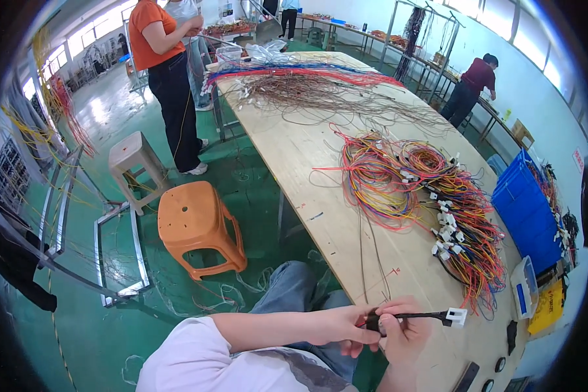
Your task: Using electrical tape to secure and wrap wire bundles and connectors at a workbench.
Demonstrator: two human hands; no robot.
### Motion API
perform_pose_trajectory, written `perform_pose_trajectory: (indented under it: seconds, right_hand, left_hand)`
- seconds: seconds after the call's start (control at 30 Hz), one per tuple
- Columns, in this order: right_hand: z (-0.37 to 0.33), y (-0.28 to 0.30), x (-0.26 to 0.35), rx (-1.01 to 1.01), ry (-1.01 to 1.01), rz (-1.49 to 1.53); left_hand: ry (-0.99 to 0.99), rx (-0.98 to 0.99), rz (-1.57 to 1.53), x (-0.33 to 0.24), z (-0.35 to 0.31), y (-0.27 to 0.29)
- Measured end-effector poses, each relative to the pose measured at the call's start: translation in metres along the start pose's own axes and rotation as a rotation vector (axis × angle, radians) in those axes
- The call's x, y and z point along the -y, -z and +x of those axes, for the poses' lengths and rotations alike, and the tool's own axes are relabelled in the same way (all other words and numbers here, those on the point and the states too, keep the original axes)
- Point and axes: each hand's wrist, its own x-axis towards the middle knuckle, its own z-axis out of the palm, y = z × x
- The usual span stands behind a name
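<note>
Both hands are narrowed on a black cable over the table's edge: the left hand at its dark inner end, partly hidden from me, the right hand nearer the white plug. I judge the step to be wrapping or dressing the cable; next, I would want one hand steady while the other turns.

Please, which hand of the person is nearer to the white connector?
The right hand. It is just left of the white connector, apart from it. The left hand is farther left, beyond the right hand.
</note>
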Motion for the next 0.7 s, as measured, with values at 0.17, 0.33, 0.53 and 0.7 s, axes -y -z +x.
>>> perform_pose_trajectory:
  seconds: [0.17, 0.33, 0.53, 0.7]
  right_hand:
    - [-0.002, 0.0, 0.0, 0.006, 0.132, -0.09]
    - [-0.018, 0.002, -0.004, -0.186, -0.03, 0.193]
    - [-0.01, 0.003, 0.006, -0.256, -0.194, 0.271]
    - [-0.005, 0.0, -0.001, -0.183, -0.002, 0.198]
  left_hand:
    - [-0.049, -0.078, -0.51, 0.002, -0.002, 0.0]
    - [-0.468, -0.292, -0.174, -0.007, -0.01, 0.0]
    - [-0.607, -0.39, 0.491, 0.003, -0.009, -0.008]
    - [-0.591, -0.562, 0.36, 0.001, 0.011, -0.008]
